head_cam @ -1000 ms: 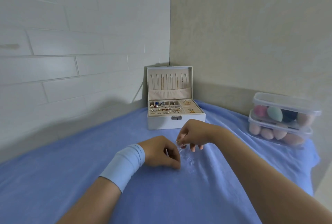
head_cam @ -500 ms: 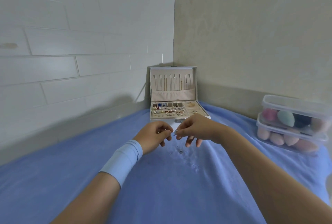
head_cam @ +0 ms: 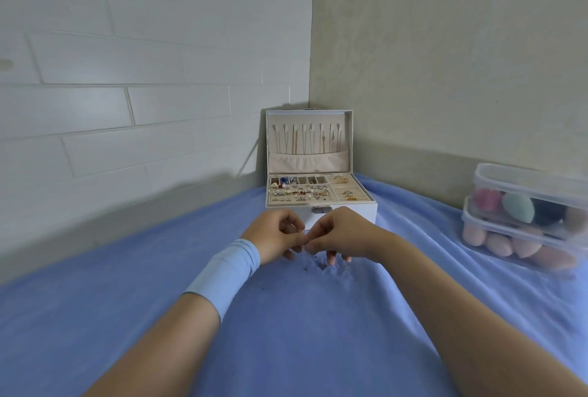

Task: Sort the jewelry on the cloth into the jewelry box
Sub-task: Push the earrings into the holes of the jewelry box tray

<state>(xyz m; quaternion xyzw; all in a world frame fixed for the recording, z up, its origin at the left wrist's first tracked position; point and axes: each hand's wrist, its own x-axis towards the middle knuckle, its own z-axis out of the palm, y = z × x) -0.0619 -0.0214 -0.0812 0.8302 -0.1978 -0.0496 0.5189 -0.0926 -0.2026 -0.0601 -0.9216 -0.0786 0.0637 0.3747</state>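
A white jewelry box (head_cam: 350, 210) stands open at the back of the blue cloth (head_cam: 286, 333), its tray filled with several earrings and rings and chains hanging in the lid. My left hand (head_cam: 275, 239) and my right hand (head_cam: 339, 236) meet just in front of the box, fingertips pinched together on a tiny piece of jewelry (head_cam: 304, 245) held above the cloth. Several small loose pieces of jewelry (head_cam: 321, 266) lie on the cloth right under my hands. A pale blue wristband sits on my left wrist.
Two stacked clear plastic containers (head_cam: 525, 221) of coloured makeup sponges stand at the right. A white brick wall runs along the left and a beige wall along the right, meeting behind the box.
Both hands have lifted off the cloth and moved toward the box, coming together on the small piece. The view has shifted slightly left.
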